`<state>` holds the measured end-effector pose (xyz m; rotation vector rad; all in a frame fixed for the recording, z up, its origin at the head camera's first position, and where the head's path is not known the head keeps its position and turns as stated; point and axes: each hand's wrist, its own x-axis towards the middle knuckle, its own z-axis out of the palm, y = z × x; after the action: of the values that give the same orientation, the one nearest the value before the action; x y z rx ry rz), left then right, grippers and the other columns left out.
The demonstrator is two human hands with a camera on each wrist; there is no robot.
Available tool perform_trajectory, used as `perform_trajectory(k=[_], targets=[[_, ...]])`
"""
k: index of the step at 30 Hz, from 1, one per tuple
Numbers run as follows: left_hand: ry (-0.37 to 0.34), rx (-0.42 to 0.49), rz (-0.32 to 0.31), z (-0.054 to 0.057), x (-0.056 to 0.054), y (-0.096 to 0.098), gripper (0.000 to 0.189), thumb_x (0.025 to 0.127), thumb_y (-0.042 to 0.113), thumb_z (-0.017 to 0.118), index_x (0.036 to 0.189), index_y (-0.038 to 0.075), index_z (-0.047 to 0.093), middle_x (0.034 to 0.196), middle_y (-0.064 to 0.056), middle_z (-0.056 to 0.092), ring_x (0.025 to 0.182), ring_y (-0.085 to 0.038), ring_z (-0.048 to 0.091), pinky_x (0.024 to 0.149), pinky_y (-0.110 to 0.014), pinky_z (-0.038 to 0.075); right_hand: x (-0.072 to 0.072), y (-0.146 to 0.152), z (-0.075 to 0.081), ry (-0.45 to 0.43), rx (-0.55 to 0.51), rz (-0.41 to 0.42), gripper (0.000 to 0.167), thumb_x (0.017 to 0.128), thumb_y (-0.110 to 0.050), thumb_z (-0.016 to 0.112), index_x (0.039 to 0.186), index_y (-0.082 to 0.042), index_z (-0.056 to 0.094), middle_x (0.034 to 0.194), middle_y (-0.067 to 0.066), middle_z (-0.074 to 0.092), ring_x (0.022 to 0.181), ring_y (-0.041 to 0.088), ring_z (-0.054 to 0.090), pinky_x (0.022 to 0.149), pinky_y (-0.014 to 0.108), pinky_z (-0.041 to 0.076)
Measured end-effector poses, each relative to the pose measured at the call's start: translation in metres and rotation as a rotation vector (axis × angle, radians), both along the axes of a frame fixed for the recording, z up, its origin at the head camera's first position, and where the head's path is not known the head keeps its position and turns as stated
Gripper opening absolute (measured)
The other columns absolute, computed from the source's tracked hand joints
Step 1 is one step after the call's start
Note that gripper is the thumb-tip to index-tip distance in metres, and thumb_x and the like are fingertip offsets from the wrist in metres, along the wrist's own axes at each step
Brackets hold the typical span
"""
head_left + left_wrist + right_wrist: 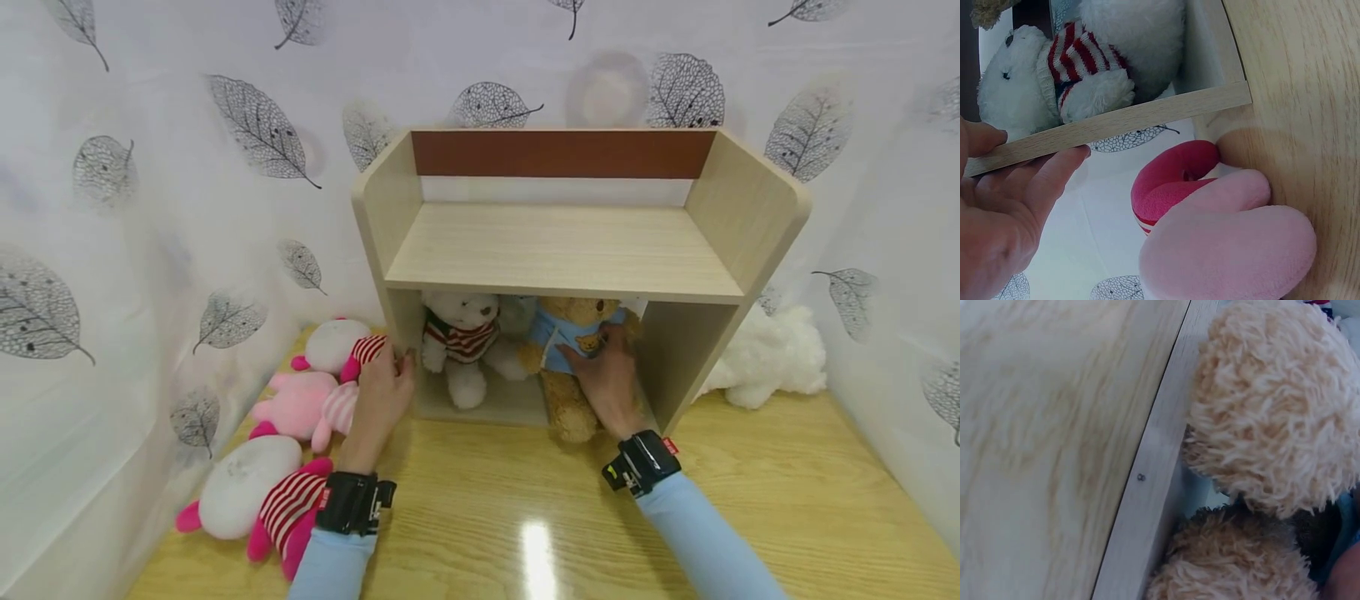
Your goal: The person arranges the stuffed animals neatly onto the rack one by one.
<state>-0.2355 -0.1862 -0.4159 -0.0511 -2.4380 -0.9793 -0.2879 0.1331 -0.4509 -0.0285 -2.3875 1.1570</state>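
Observation:
My left hand [384,392] pinches the front edge of the wooden shelf's left side panel [1129,115], thumb inside and fingers outside. My right hand [609,375] is on the front of a brown teddy bear [573,408] in a light blue top, thumb and fingers spread across its belly. The bear sits in the lower compartment at the right, its head partly hidden by the middle board, one leg out past the front edge. Beside it sits a white teddy bear [467,387] in a red-and-white striped sweater. Curly brown fur [1272,406] fills much of the right wrist view.
The wooden shelf [555,246] stands on a wood-grain table [480,517] against a leaf-print curtain [172,167]. Several pink-and-white plush toys [296,404] lie in a row left of it. White fluffy plush [783,354] lies behind its right side.

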Motion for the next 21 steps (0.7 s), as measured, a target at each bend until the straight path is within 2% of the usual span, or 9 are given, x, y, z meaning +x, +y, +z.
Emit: perform_trajectory(k=[4, 10, 14, 17, 19, 21], targets=[[-0.003, 0.003, 0.002, -0.001, 0.0, 0.001, 0.014, 0.098, 0.014, 0.059, 0.095, 0.0, 0.057, 0.071, -0.017, 0.061, 0.068, -0.037, 0.063, 0.062, -0.05, 0.049, -0.003, -0.002, -0.001, -0.013, 0.002, -0.001, 0.066, 0.084, -0.037, 0.085, 0.123, 0.0, 0.047, 0.101, 0.016, 0.057, 0.071, 0.026, 0.055, 0.055, 0.033, 0.042], [0.009, -0.002, 0.011, -0.001, 0.0, 0.002, 0.014, 0.098, 0.013, 0.059, 0.093, 0.0, 0.056, 0.069, -0.016, 0.06, 0.068, -0.038, 0.063, 0.062, -0.052, 0.048, -0.007, -0.002, -0.003, -0.08, 0.049, 0.031, 0.076, 0.085, -0.044, 0.082, 0.128, 0.007, 0.045, 0.119, 0.023, 0.05, 0.096, 0.034, 0.054, 0.075, 0.043, 0.047], [-0.002, -0.006, 0.019, -0.001, 0.001, 0.004, 0.016, 0.099, 0.015, 0.059, 0.093, 0.0, 0.057, 0.069, -0.016, 0.06, 0.068, -0.038, 0.063, 0.063, -0.053, 0.048, -0.005, 0.001, -0.003, -0.095, 0.114, 0.071, 0.082, 0.084, -0.047, 0.082, 0.128, 0.01, 0.043, 0.118, 0.027, 0.048, 0.099, 0.037, 0.053, 0.077, 0.048, 0.048], [-0.011, -0.002, 0.019, 0.0, 0.001, 0.004, 0.017, 0.099, 0.016, 0.058, 0.093, 0.001, 0.057, 0.069, -0.015, 0.059, 0.067, -0.037, 0.061, 0.062, -0.051, 0.047, 0.001, 0.005, 0.002, -0.096, 0.204, 0.105, 0.084, 0.084, -0.051, 0.081, 0.128, 0.011, 0.043, 0.118, 0.03, 0.049, 0.1, 0.041, 0.053, 0.076, 0.05, 0.048], [-0.015, 0.0, 0.018, 0.0, 0.001, 0.003, 0.017, 0.1, 0.017, 0.058, 0.092, 0.002, 0.056, 0.069, -0.014, 0.058, 0.066, -0.035, 0.06, 0.061, -0.049, 0.046, 0.006, 0.009, 0.007, -0.126, 0.256, 0.136, 0.092, 0.084, -0.054, 0.079, 0.135, 0.011, 0.042, 0.13, 0.035, 0.047, 0.11, 0.047, 0.053, 0.082, 0.056, 0.051], [-0.013, -0.002, 0.019, 0.0, 0.001, 0.003, 0.017, 0.1, 0.018, 0.058, 0.092, 0.003, 0.056, 0.069, -0.013, 0.058, 0.066, -0.033, 0.059, 0.061, -0.048, 0.046, 0.013, 0.012, 0.013, -0.19, 0.313, 0.179, 0.102, 0.084, -0.058, 0.077, 0.146, 0.011, 0.035, 0.146, 0.038, 0.037, 0.127, 0.055, 0.046, 0.091, 0.065, 0.049]])
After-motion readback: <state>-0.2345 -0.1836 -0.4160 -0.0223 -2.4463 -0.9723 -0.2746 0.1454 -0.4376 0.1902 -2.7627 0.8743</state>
